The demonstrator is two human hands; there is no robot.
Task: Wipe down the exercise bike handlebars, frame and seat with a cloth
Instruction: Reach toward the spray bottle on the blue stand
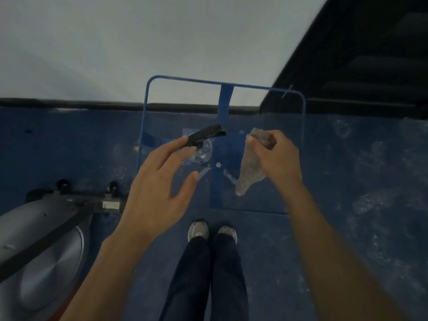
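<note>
The crumpled grey speckled cloth [251,167] hangs at centre-right, pinched in the curled fingers of the right hand [275,154]; left of it, the left hand [157,179] reaches with fingers spread and loose, fingertips touching a black spray-bottle nozzle [206,136]; the grey exercise bike housing [41,246] sits near left on the blue floor [359,181].

Dim, bluish, soft wide-angle blur

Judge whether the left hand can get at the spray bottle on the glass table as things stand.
Probably yes: the left hand is open, its fingertips already at the spray bottle's black trigger head, with nothing between them.
</note>
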